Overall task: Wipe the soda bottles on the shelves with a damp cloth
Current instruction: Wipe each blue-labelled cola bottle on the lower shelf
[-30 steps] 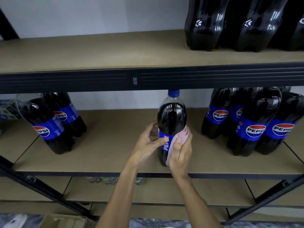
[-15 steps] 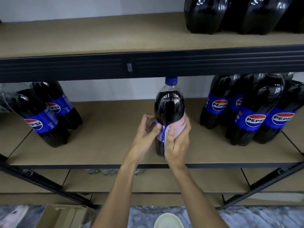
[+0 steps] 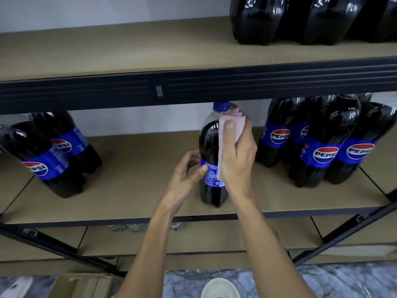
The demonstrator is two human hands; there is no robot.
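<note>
Fingers of right hand (image 3: 238,160) clasp one pink cloth (image 3: 234,118) against one upright bottle (image 3: 209,138), left hand (image 3: 187,173) gripping it lower down.

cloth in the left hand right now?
No, the right hand grips the pink cloth against the bottle near its top, while the left hand holds the bottle at its label.

Top shelf (image 3: 107,50): top bottles (image 3: 300,20) stand at its right end.
Middle shelf (image 3: 133,190): middle bottle (image 3: 209,143) near the front; left bottles (image 3: 43,160) and right bottles (image 3: 326,134) well apart from it.
</note>
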